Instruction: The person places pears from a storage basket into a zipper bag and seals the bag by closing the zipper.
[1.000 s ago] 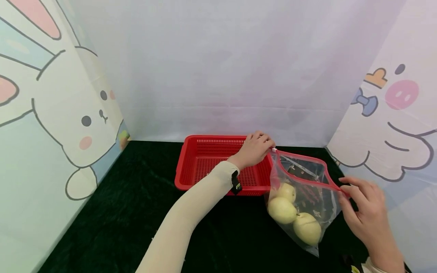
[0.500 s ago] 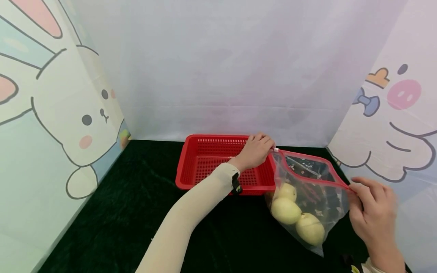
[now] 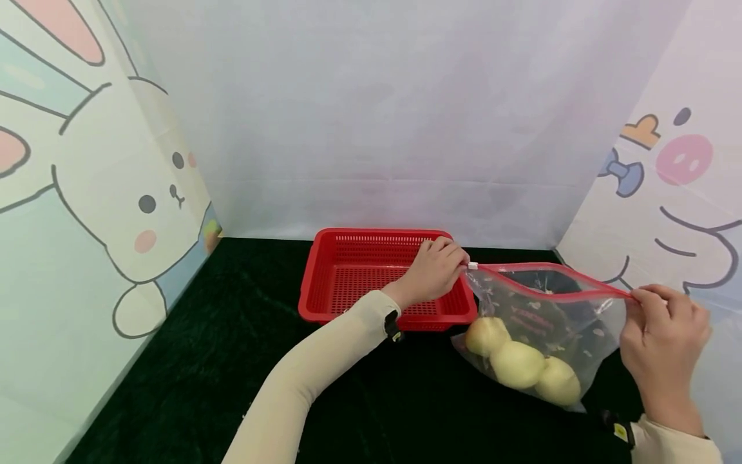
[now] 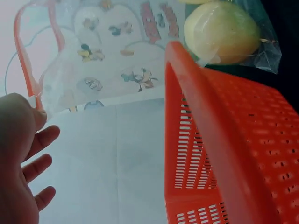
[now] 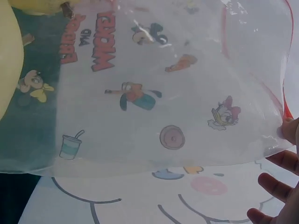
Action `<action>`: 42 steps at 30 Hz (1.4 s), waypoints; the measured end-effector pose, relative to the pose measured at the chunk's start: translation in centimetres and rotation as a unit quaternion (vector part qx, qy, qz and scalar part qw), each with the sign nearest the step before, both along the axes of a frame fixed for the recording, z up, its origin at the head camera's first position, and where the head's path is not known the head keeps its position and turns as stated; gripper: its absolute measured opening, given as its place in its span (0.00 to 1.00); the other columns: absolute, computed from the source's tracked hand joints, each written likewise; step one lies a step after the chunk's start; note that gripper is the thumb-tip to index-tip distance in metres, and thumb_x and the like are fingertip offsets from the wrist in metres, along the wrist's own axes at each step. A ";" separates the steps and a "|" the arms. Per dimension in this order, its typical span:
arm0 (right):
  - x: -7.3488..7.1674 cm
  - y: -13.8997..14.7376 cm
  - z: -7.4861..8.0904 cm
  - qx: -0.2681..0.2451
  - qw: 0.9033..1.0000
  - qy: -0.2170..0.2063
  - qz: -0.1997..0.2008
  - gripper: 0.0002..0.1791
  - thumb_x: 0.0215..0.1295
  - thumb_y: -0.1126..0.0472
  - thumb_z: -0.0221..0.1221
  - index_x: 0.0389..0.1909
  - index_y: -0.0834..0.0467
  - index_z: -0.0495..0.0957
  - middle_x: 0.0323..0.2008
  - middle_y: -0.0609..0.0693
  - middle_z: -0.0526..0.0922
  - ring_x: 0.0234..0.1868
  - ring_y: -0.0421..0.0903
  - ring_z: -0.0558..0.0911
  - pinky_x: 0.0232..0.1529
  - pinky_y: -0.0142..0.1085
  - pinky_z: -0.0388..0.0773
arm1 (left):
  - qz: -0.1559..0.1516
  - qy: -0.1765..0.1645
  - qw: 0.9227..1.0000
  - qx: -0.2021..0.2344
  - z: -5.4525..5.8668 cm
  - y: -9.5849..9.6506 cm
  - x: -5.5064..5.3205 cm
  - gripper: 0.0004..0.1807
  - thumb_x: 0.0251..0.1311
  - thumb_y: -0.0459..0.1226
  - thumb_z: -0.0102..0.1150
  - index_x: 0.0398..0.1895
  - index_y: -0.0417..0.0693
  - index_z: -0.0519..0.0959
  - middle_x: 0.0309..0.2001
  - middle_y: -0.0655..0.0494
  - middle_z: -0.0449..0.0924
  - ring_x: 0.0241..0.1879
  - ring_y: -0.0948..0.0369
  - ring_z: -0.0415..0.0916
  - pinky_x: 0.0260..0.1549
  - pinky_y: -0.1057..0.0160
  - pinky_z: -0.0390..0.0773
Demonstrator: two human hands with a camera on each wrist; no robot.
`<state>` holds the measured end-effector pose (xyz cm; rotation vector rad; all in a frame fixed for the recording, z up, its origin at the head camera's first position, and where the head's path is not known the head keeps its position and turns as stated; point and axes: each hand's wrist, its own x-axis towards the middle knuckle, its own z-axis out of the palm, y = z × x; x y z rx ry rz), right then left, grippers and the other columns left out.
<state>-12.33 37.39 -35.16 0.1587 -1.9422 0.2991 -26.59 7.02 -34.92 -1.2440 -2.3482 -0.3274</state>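
A clear zip bag [image 3: 533, 316] with cartoon prints and a red zip rim hangs between my two hands. Its mouth gapes partway, and a white slider [image 3: 473, 265] sits at the left end of the zip. Low in the bag lie several pale yellow-green round fruits [image 3: 518, 365], pear- or apple-like. My left hand [image 3: 431, 269] pinches the left corner beside the slider, above the right part of the red basket [image 3: 330, 316]. At the opposite corner, my right hand [image 3: 663, 335] pinches the zip rim between thumb and forefinger; its other fingers [image 5: 275, 186] show apart in the right wrist view.
The perforated red basket's wall rises close to the left hand in the left wrist view. Dark green cloth [image 3: 382, 399] covers the table. A pale curtain [image 3: 371, 116] stands behind, with cartoon-printed panels at both sides.
My right hand has moved right and slightly up, drawing the bag's mouth longer and narrower. The fruits have shifted right with the bag. The left hand has barely moved.
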 end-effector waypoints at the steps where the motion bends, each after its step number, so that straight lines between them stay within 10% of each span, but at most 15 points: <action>1: -0.2 0.3 0.0 0.001 1.000 0.001 -0.003 0.17 0.72 0.62 0.47 0.37 0.76 0.74 0.43 0.75 0.74 0.42 0.78 0.65 0.43 0.71 0.55 | -0.003 0.005 1.000 0.002 -0.1 0.0 0.2 0.09 0.75 0.43 0.49 0.49 0.54 0.79 0.50 0.60 0.79 0.55 0.58 0.67 0.45 0.60 0.64; 15: -4.2 3.2 0.2 -0.045 0.999 -0.005 -0.006 0.13 0.70 0.66 0.51 0.39 0.76 0.74 0.41 0.75 0.72 0.44 0.74 0.67 0.49 0.67 0.55 | -0.064 0.039 0.995 0.068 -0.8 -0.6 2.8 0.05 0.71 0.40 0.56 0.43 0.51 0.80 0.45 0.59 0.80 0.53 0.58 0.69 0.47 0.61 0.67; 20: -5.5 3.9 0.2 -0.062 0.998 -0.016 0.002 0.13 0.70 0.66 0.51 0.40 0.76 0.75 0.44 0.75 0.71 0.45 0.77 0.65 0.47 0.68 0.54 | -0.075 0.098 0.989 0.076 -0.8 -0.3 3.7 0.05 0.70 0.40 0.57 0.42 0.52 0.81 0.45 0.60 0.82 0.53 0.59 0.70 0.50 0.62 0.67; 28: -7.2 3.9 0.4 -0.062 0.998 -0.027 0.001 0.14 0.71 0.64 0.50 0.40 0.74 0.76 0.45 0.74 0.72 0.46 0.76 0.65 0.48 0.68 0.54 | -0.063 0.205 0.973 0.089 -0.4 0.0 5.0 0.07 0.70 0.42 0.56 0.39 0.55 0.83 0.42 0.64 0.82 0.53 0.59 0.72 0.53 0.62 0.67; 42: -8.1 3.4 0.1 -0.018 1.000 0.011 -0.018 0.13 0.74 0.62 0.50 0.42 0.70 0.76 0.47 0.74 0.72 0.48 0.75 0.61 0.49 0.69 0.49 | 0.006 0.269 0.958 0.096 -0.6 -0.9 4.5 0.06 0.69 0.43 0.57 0.38 0.57 0.84 0.41 0.65 0.83 0.51 0.60 0.72 0.54 0.57 0.67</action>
